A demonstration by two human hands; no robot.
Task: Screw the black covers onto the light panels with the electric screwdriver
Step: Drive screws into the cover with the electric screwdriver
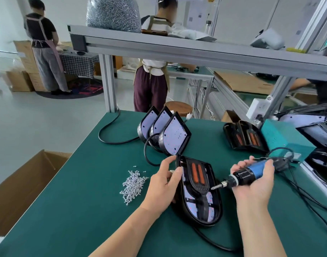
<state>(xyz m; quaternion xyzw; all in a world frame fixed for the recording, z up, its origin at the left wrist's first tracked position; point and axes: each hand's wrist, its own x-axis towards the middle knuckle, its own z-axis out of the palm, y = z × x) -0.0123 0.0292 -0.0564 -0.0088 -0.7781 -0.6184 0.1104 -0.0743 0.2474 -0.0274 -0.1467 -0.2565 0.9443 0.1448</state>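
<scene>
A black-rimmed light panel [213, 214] lies flat on the green table in front of me, with a black cover [199, 179] bearing two orange strips seated on it. My left hand [163, 184] grips the panel's left edge. My right hand [255, 184] holds the blue and black electric screwdriver [248, 173] almost level, its bit tip touching the cover's right side near its narrow neck. A heap of small silver screws [134, 184] lies left of the panel.
Three light panels [174, 136] stand upright behind the work. Spare black covers [242, 138] and a teal box [281, 138] sit at the right, with more panels [316, 130] beyond. Black cables cross the table. An open carton [23, 184] stands at the left. People work in the background.
</scene>
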